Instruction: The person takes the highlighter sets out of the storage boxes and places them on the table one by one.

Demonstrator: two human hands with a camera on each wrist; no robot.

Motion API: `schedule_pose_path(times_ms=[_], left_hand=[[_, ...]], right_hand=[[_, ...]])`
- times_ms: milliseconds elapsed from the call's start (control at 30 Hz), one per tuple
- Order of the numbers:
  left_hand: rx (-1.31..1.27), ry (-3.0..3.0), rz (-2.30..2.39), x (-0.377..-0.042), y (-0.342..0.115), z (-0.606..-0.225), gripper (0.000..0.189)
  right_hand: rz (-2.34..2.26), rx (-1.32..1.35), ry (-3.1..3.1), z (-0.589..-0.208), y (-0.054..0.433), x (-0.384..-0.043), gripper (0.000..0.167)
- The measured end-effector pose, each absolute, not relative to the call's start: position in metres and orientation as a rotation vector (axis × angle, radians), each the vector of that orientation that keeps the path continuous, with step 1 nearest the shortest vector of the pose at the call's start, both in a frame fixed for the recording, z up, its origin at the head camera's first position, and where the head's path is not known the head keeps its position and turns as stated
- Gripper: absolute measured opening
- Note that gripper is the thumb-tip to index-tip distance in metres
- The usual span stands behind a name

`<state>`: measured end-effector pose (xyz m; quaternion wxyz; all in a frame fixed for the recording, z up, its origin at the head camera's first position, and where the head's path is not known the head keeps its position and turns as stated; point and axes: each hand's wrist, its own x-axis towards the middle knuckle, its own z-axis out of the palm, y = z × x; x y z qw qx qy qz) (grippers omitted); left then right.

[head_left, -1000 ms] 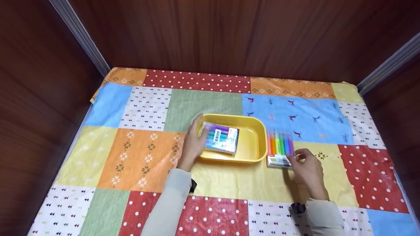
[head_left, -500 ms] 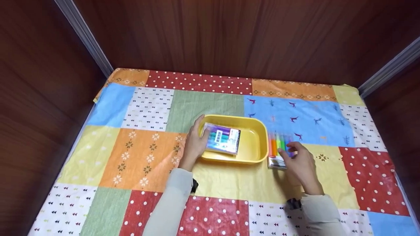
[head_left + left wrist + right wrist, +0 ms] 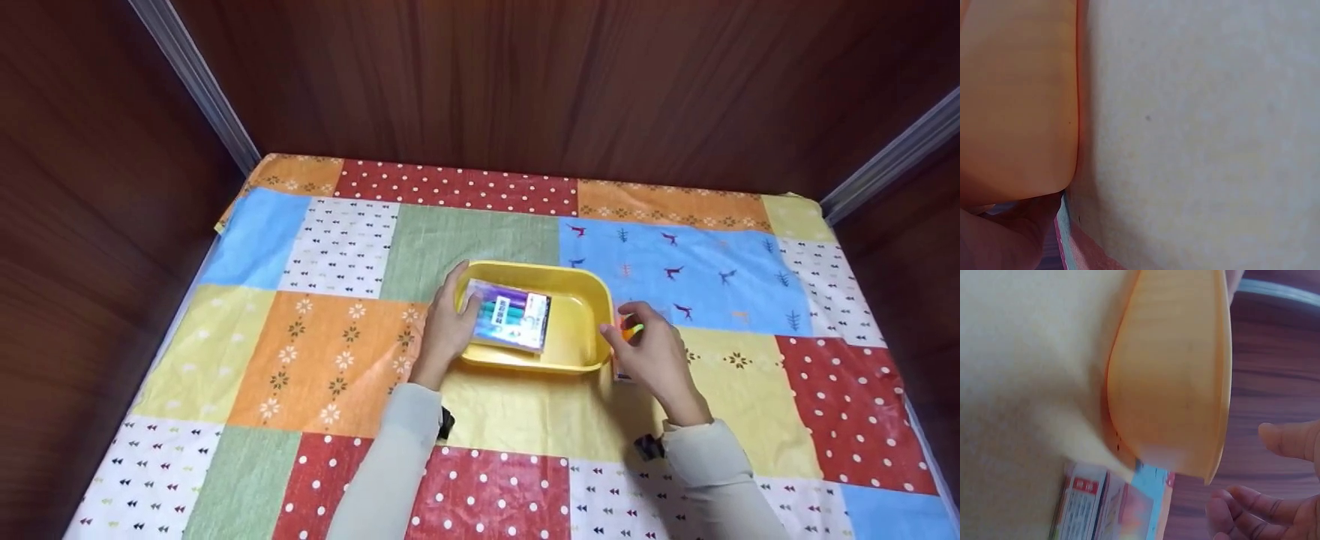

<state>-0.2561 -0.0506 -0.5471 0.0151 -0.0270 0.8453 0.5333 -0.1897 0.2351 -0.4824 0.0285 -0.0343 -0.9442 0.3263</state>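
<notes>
A yellow plastic basin stands on the table in the head view. My left hand grips its left end, thumb over the rim and fingers along the outside. Inside, on the left, lies a clear pack of purple and teal pens. At the basin's right rim hovers my right hand, fingers loosely bent and thumb apart from them. Beneath it, mostly hidden, lies a second pack of bright highlighter pens, beside the basin's end in the right wrist view. The left wrist view shows the basin's side and part of a hand.
A patchwork-patterned cloth covers the table. Dark wood-grain panels rise behind it and on both sides, with metal strips at the corners.
My right hand has left the highlighter pack, moving left over it to the basin's right rim. The left hand stays on the basin's left end; the basin and packs stay in place.
</notes>
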Motion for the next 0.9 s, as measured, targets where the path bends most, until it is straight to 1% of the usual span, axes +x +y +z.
schedule_pose_path(times_ms=[133,233,600,900], left_hand=[[-0.082,2.626,1.681,-0.256,-0.051,-0.547,0.059],[-0.09,2.624,1.681,-0.255,-0.051,-0.547,0.059],[-0.104,2.635,1.65,-0.256,-0.051,-0.546,0.061],[-0.09,2.624,1.65,-0.257,-0.05,-0.546,0.063]], right_hand=[[1.0,-0.051,-2.908,-0.483,0.228,-0.194,0.039],[0.977,-0.011,-2.909,-0.483,0.222,-0.198,0.039],[1.041,0.072,-3.014,-0.483,0.203,-0.211,0.042],[0.979,0.118,-3.138,-0.487,0.192,-0.219,0.046]])
